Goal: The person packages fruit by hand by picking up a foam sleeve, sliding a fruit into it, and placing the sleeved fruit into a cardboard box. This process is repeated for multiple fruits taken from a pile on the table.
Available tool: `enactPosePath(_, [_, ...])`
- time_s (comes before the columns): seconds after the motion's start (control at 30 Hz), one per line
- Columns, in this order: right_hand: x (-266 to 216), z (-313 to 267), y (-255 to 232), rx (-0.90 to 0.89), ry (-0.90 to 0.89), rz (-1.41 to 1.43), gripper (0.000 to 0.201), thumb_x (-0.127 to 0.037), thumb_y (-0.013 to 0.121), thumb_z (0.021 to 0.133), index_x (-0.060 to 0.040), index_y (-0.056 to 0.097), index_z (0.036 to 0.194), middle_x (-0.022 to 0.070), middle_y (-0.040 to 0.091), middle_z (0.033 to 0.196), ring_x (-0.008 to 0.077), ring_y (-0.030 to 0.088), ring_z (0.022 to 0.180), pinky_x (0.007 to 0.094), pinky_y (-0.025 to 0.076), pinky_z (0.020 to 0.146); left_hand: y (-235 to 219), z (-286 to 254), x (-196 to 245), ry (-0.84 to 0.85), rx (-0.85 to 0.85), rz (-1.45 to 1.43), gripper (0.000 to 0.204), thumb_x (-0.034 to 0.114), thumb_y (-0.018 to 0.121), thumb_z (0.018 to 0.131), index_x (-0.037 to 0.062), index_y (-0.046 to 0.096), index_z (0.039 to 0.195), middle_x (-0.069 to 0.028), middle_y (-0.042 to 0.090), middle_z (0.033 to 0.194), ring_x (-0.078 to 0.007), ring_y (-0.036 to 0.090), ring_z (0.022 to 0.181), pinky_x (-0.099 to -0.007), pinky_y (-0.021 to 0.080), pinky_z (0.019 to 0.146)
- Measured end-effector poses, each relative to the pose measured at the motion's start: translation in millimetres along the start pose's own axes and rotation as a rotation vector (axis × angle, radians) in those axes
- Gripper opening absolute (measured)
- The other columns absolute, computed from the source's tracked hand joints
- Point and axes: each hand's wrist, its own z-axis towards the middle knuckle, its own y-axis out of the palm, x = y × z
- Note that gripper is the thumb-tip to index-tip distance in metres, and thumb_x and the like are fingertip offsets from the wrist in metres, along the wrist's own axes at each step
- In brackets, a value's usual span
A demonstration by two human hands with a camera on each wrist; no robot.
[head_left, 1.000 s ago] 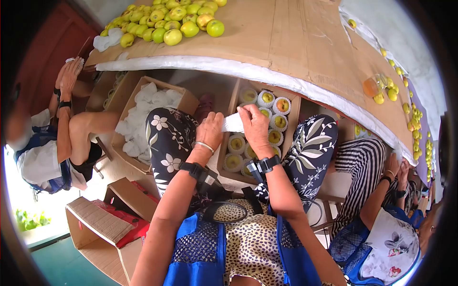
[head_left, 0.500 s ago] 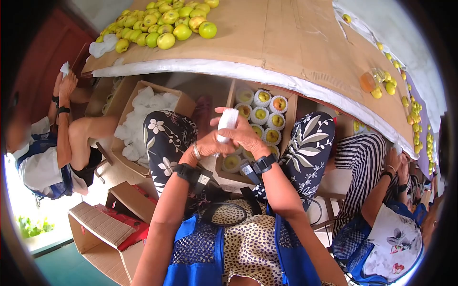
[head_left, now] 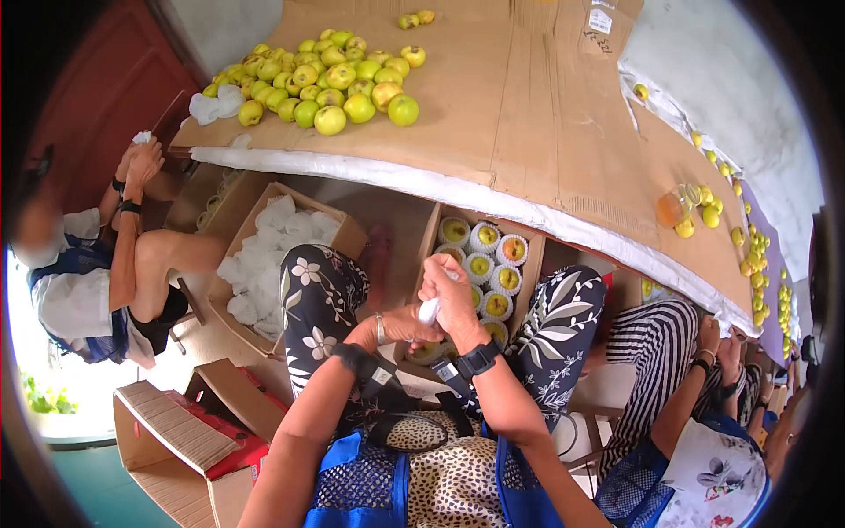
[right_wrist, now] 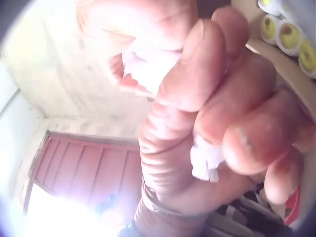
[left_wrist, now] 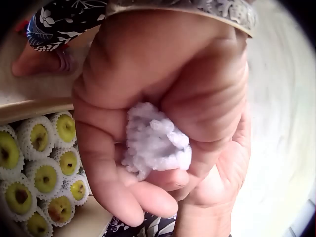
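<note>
Between the left hand and right hand, both curled round it, sits some crumpled white foam. It looks light, soft and easily torn, best pinched gently by its edge.

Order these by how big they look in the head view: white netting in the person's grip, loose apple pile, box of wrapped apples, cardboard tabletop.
Cardboard tabletop
Loose apple pile and box of wrapped apples: too close to rank
White netting

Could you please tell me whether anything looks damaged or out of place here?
Possibly one thing: in the left wrist view, an apple in the box has a brownish patch, perhaps bruising or natural colour. I see nothing spilled.
</note>
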Motion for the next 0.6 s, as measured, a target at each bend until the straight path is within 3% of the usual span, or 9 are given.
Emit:
enactPosePath(0.13, [-3.4,-4.5,3.2,0.107,-0.019,-0.08,0.013,-0.02,0.056,0.086,-0.008,0.055,0.091,-0.0031,0.04,0.053,0.0049,0.033,0.042,0.0193,0.029,0.039,5.7,1.5,3.7,-0.088,0.077,0.2,0.017,0.019,0.062,0.078,0.0088,0.049,0.083,0.0024,0.047,0.058,-0.0076,0.044,0.046,-0.0223,0.035,0.042])
enactPosePath(0.23, [-21.0,-5.8,5.5,0.081,-0.104,-0.007,0.018,-0.024,0.055,0.087,-0.0067,0.055,0.092,-0.0025,0.041,0.054,0.0049,0.033,0.042,0.0192,0.029,0.039,3.6,1.3,1.6,0.016,-0.104,-0.15,0.019,0.021,0.062,0.08,0.0088,0.049,0.083,0.0033,0.046,0.057,-0.0073,0.042,0.045,-0.0223,0.035,0.041])
enactPosePath(0.27, [-27.2,-5.9,7.0,0.068,-0.114,-0.009,0.022,-0.027,0.054,0.087,-0.006,0.055,0.092,-0.0018,0.043,0.055,0.0055,0.034,0.042,0.02,0.03,0.04,4.9,3.0,2.2,0.058,-0.116,-0.142,0.019,0.023,0.062,0.081,0.0096,0.049,0.085,0.0046,0.044,0.055,-0.007,0.039,0.043,-0.0219,0.033,0.04])
enactPosePath(0.37, [-22.6,-1.7,2.6,0.083,-0.114,-0.04,0.021,-0.027,0.055,0.087,-0.0061,0.055,0.091,-0.0009,0.046,0.057,0.007,0.038,0.043,0.0204,0.033,0.041,-2.7,8.1,-5.0,0.044,-0.063,-0.026,0.023,0.022,0.063,0.08,0.0099,0.049,0.093,0.0025,0.049,0.063,-0.008,0.047,0.053,-0.0223,0.039,0.047])
enactPosePath(0.47, [-12.1,-0.9,-1.1,0.114,-0.272,-0.288,0.016,-0.022,0.054,0.087,-0.0057,0.054,0.086,0.0019,0.053,0.065,0.0093,0.047,0.053,0.0222,0.039,0.049,-5.4,12.6,-9.8,0.323,0.088,0.149,0.036,0.017,0.067,0.076,0.0076,0.046,0.104,-0.0013,0.054,0.092,-0.0112,0.051,0.087,-0.0264,0.043,0.076])
enactPosePath(0.57, [-21.4,4.4,-1.9,0.183,-0.442,-0.452,0.013,-0.017,0.053,0.087,-0.0045,0.052,0.085,0.0039,0.058,0.077,0.0094,0.052,0.071,0.0231,0.042,0.064,-6.3,9.4,-2.5,0.397,0.254,-0.116,0.046,0.01,0.069,0.073,0.0094,0.041,0.11,-0.0026,0.049,0.108,-0.0131,0.044,0.105,-0.0303,0.036,0.091])
enactPosePath(0.6, [-19.7,9.1,-7.3,0.137,-0.503,-0.466,0.014,-0.017,0.054,0.087,-0.003,0.053,0.088,0.0044,0.059,0.085,0.0091,0.052,0.079,0.0238,0.042,0.069,-9.1,8.3,-0.5,0.429,0.281,-0.087,0.046,0.006,0.069,0.072,0.011,0.042,0.109,-0.0011,0.052,0.104,-0.0125,0.047,0.102,-0.0297,0.038,0.088])
